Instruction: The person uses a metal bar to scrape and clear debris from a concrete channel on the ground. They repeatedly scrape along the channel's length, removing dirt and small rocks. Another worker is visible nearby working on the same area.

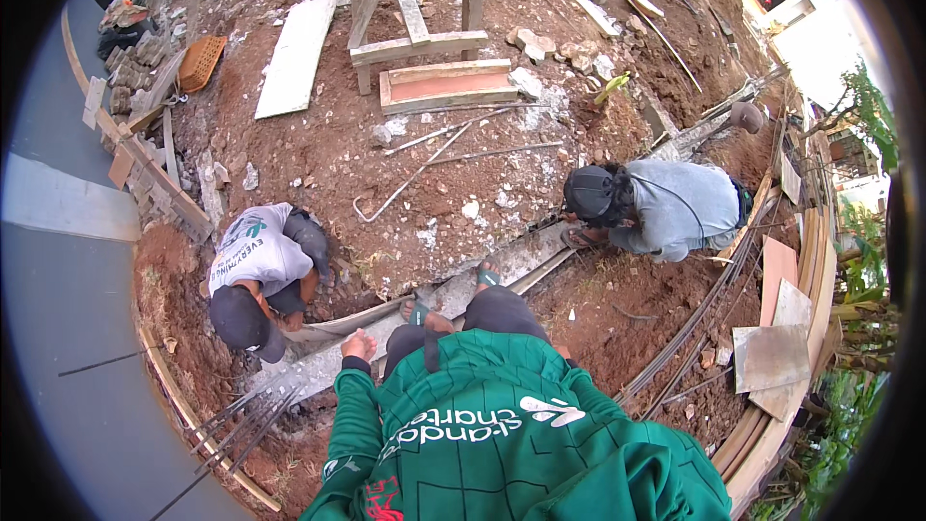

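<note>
My left hand (359, 344) is above the grey concrete strip (328, 367), beside my dark-trousered knee. Its fingers are curled in, and nothing shows sticking out of them. Of my right hand (563, 352) only a sliver shows past the green sleeve, by my right thigh; its fingers are hidden. Below my knees, my feet in sandals (489, 277) rest on the concrete strip. A long board (349, 319) lies along the strip's edge, close to my left hand.
Co-workers crouch at left (256, 256) and right (675, 207), both in caps. Steel bars (241, 425) jut out at lower left; more rods (685, 347) lie at right beside stacked boards (772, 357). Ahead are a bent rod (415, 177), a wooden box frame (449, 85) and an orange crate (201, 63).
</note>
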Available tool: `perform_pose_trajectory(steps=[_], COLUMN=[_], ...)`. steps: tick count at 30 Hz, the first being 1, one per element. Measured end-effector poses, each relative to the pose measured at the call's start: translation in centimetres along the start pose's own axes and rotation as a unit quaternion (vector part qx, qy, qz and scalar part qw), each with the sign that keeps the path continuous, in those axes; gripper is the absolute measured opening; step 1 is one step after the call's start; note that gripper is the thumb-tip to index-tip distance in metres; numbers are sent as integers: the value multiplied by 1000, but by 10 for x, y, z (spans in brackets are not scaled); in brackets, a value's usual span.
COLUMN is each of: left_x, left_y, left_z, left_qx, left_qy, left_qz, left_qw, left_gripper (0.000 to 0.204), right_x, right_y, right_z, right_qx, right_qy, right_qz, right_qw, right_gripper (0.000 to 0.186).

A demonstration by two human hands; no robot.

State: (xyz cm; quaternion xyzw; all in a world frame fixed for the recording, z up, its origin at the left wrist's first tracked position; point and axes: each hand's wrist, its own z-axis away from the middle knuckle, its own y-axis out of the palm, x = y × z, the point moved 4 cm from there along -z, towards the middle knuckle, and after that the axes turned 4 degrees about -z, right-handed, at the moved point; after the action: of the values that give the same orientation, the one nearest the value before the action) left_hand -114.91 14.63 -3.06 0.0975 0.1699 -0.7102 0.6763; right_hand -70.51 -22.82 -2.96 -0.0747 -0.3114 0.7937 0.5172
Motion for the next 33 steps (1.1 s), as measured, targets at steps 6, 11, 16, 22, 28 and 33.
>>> perform_pose_trajectory(steps=[6, 11, 16, 22, 28, 33], left_x=[28, 61, 76, 95, 52, 22], left_y=[-21, -42, -19, -19, 38, 4], left_z=[4, 20, 44, 58, 42, 41], left_qx=[-25, -65, -70, -117, -58, -78], left_qy=[-58, -68, -65, -50, 93, 32], left_qz=[22, 47, 33, 58, -242, -237], left_qw=[998, 994, 995, 990, 964, 968], left_gripper=[32, 28, 21, 23, 33, 29], right_x=[38, 82, 41, 111, 20, 52], right_y=[-14, -56, -85, -128, -137, -112], right_z=[-7, -40, -99, -80, -123, -55], right_qx=[0, 11, -86, -13, -98, -32], right_qy=[-87, -162, 5, -1, -47, 103], right_qz=[15, 149, -256, -313, -227, -398], right_qw=[996, 975, 963, 950, 968, 911], right_gripper=[41, 40, 27, 33, 30, 34])
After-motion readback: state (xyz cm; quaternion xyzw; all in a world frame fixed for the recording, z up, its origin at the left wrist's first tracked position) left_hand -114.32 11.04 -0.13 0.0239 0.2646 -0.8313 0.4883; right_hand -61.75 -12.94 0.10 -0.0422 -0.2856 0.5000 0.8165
